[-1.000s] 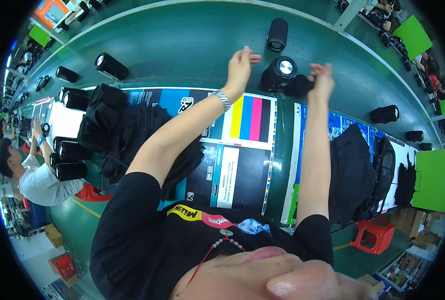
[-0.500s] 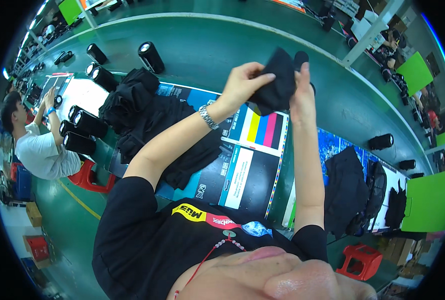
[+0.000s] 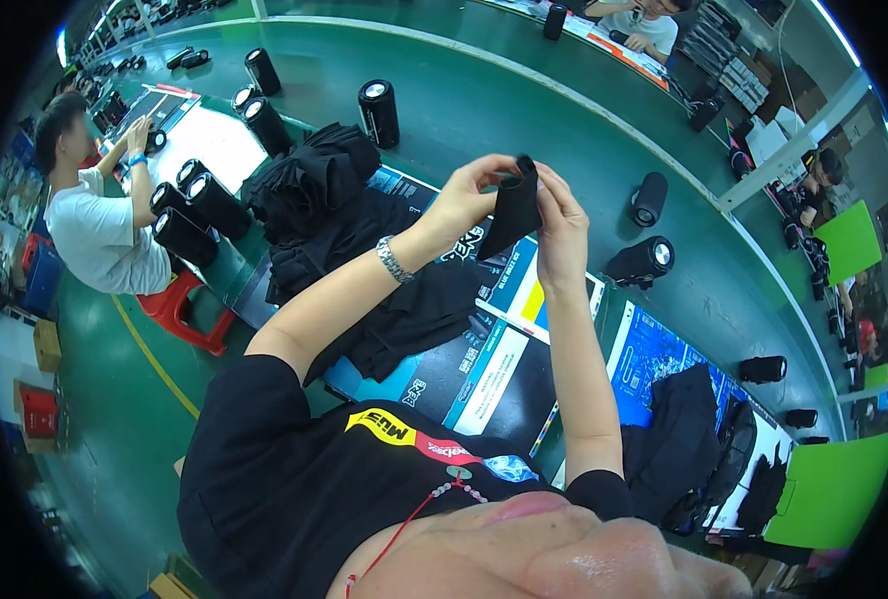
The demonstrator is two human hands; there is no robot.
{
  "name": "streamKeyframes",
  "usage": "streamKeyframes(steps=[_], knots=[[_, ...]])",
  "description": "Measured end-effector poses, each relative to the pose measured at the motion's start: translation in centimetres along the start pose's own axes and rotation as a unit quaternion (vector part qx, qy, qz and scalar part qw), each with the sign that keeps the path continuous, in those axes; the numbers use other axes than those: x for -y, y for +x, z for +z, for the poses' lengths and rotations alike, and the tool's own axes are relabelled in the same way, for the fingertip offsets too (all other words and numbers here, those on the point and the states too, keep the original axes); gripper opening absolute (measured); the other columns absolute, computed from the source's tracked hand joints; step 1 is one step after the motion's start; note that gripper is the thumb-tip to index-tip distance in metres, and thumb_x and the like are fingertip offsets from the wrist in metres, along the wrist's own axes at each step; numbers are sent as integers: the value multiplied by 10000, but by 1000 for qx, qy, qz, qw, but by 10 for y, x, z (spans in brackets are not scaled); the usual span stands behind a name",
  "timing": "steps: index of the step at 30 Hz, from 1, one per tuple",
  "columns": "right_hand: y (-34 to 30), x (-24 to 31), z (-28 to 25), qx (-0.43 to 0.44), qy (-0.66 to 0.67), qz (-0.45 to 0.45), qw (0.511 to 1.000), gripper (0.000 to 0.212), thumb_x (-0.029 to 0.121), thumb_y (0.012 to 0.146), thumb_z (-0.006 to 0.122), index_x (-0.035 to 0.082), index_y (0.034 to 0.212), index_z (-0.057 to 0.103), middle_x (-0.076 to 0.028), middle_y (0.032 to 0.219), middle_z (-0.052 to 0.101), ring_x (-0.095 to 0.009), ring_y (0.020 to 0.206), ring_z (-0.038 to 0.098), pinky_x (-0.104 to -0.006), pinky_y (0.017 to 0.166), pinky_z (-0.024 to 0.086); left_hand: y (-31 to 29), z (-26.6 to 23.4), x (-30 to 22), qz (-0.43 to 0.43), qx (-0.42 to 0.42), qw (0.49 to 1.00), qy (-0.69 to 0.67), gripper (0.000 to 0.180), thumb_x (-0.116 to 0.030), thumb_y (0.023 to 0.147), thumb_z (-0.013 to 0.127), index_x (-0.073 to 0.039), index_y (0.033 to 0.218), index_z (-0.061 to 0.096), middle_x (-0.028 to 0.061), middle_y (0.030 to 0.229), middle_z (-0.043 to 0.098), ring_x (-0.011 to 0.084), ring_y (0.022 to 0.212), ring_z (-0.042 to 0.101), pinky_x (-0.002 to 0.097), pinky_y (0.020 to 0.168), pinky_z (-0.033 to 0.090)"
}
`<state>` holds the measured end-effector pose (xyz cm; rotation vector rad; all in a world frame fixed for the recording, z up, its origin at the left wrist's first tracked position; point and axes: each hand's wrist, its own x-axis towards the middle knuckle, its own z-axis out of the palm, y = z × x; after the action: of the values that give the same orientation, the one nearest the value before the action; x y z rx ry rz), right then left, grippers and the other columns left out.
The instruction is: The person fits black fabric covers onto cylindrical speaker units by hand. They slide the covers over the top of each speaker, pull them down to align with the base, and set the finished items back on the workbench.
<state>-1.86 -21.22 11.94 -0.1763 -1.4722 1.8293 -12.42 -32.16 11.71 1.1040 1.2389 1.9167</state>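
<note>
Both hands hold a small black piece of cloth [image 3: 512,218] up over the table, its top edge curled into a tube-like opening and its lower corner hanging to a point. My left hand [image 3: 467,205], with a metal watch at the wrist, pinches its left side and upper edge. Closed along the right side are the fingers of my right hand [image 3: 562,238]. Left of my left forearm lies a heap of black cloth pieces [image 3: 314,190], spreading down toward me. Whether anything is inside the held cloth cannot be seen.
Printed sheets [image 3: 484,374] cover the tabletop. Black cylindrical speakers stand beyond my hands, one at the far left [image 3: 378,112] and one at the right [image 3: 641,262]. More black cloth [image 3: 675,429] lies at right. A co-worker [image 3: 104,220] sits at left on a red stool [image 3: 186,311].
The cloth has turned from lying broad and flat between my hands to hanging narrow with its edge curled. My right hand's fingers have closed onto it. The head view has shifted.
</note>
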Motion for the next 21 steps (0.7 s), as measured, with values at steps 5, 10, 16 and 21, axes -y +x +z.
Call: streamKeyframes(steps=[5,10,16,21], knots=[[-5,-3,12,-10,35,76,996,276,102,949,497,34,1214,538,-32,1075,588,-98,935,568,-212,765,448,-1,6,-10,34,-56,994,92,161,-102,866,655,-9,997,640,4,898,633,52,807,584,186,731,464],[-14,-2,23,-26,70,160,984,217,147,953,508,45,1128,586,10,952,600,-51,834,551,-204,683,448,-2,-9,-13,3,-99,995,11,138,-108,881,635,-5,973,631,20,910,635,57,814,584,192,735,461],[7,1,14,160,91,212,960,189,144,941,522,8,1037,613,-12,887,622,-78,787,569,-209,718,453,-2,-49,-36,-138,30,950,-279,130,-165,926,546,-49,936,603,10,911,630,106,875,595,290,837,448],[47,-22,15,198,133,200,950,178,144,907,566,3,1000,622,-42,956,621,-117,902,575,-261,842,450,2,-92,-59,-181,94,978,-46,112,-158,921,561,-57,935,605,-16,922,606,72,884,570,244,836,434]])
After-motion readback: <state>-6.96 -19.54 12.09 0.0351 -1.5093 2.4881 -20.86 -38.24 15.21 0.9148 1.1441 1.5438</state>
